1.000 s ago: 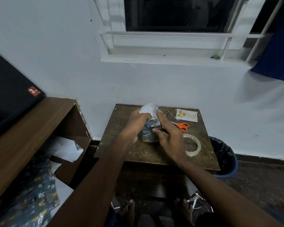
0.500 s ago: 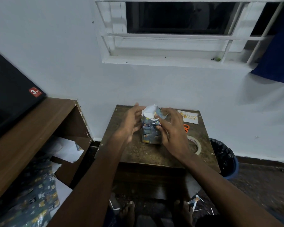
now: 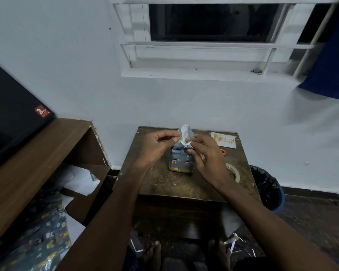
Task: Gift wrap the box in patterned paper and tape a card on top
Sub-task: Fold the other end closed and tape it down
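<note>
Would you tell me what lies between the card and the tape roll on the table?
In the head view, the orange-handled scissors lie between the card and tape roll, mostly hidden by the right hand.

your right hand (image 3: 207, 159) covers most of the orange scissors (image 3: 223, 152) and part of the tape roll (image 3: 234, 172). the card's (image 3: 224, 140) writing is too small to read. the patterned paper roll (image 3: 37, 237) runs off the frame's lower left.
</note>
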`<state>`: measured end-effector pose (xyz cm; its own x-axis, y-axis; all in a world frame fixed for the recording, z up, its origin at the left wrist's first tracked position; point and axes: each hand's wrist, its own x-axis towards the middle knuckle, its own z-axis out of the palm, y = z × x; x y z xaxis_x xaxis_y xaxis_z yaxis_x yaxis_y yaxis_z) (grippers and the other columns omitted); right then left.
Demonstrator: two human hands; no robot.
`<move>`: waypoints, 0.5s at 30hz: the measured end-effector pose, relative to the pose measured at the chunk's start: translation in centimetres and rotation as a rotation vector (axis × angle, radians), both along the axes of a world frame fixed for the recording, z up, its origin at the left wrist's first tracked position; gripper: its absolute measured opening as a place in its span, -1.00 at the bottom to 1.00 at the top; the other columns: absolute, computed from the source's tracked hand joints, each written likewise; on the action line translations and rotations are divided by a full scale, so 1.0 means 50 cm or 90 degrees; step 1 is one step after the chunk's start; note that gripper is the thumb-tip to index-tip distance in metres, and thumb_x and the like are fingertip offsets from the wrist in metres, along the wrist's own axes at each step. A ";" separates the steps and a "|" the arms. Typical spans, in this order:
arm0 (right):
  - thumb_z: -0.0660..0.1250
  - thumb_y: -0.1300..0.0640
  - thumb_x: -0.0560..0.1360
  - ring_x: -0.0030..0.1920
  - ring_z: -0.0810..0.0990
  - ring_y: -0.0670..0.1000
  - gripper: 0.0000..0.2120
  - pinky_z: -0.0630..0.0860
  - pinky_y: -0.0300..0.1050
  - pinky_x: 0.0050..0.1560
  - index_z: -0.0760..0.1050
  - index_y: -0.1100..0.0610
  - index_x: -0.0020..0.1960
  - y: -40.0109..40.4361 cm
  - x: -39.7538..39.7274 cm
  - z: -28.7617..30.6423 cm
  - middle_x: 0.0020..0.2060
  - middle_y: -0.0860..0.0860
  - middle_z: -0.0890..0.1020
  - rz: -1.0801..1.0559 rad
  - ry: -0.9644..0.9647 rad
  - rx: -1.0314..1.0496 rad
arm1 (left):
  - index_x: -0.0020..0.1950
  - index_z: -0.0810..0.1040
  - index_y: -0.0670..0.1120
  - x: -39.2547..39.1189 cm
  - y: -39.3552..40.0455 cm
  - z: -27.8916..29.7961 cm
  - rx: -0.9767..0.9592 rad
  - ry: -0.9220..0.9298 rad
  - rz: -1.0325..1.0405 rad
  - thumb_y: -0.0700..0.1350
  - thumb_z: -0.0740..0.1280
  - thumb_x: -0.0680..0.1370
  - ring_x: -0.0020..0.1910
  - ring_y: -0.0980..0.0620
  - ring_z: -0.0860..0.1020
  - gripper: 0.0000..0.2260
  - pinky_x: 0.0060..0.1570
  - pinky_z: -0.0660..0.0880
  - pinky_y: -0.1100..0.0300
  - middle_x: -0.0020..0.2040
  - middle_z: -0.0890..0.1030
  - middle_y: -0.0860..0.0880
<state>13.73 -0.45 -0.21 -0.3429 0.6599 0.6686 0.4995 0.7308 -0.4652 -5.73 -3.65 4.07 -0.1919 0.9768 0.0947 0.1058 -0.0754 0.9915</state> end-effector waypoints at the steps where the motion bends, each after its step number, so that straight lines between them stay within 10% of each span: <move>1: 0.46 0.27 0.56 0.20 0.57 0.04 -0.78 0.37 -0.34 0.26 0.70 0.19 0.20 -0.001 0.000 0.002 0.13 0.05 0.65 0.006 0.008 -0.012 | 0.16 0.75 -0.19 0.003 -0.004 0.004 0.011 0.029 -0.008 -0.29 0.45 0.59 0.12 0.10 0.70 -0.83 0.04 0.59 0.35 0.09 0.76 -0.07; 10: 0.44 0.06 0.59 -0.02 0.59 -0.01 -0.85 0.52 0.07 -0.05 0.77 0.08 -0.02 0.018 -0.003 0.011 -0.13 -0.05 0.65 -0.018 0.111 -0.116 | 0.30 0.69 -0.14 -0.016 -0.006 0.004 0.004 0.026 -0.135 -0.24 0.55 0.52 0.18 0.03 0.71 -0.66 0.02 0.63 0.28 0.18 0.74 -0.06; 15: 0.53 0.10 0.53 0.00 0.64 -0.03 -0.93 0.59 0.07 -0.05 0.77 0.02 -0.13 0.020 -0.007 0.014 -0.11 -0.06 0.67 0.001 0.211 -0.237 | 0.28 0.71 -0.09 -0.011 -0.004 0.003 0.033 0.102 -0.099 -0.22 0.57 0.51 -0.14 0.26 0.67 -0.66 -0.11 0.58 0.34 0.13 0.75 -0.06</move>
<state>13.39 0.53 0.51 -0.1528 0.8742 0.4610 0.2804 0.4856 -0.8280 -6.30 -3.85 4.22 -0.0180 0.9865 0.1629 0.2452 -0.1536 0.9572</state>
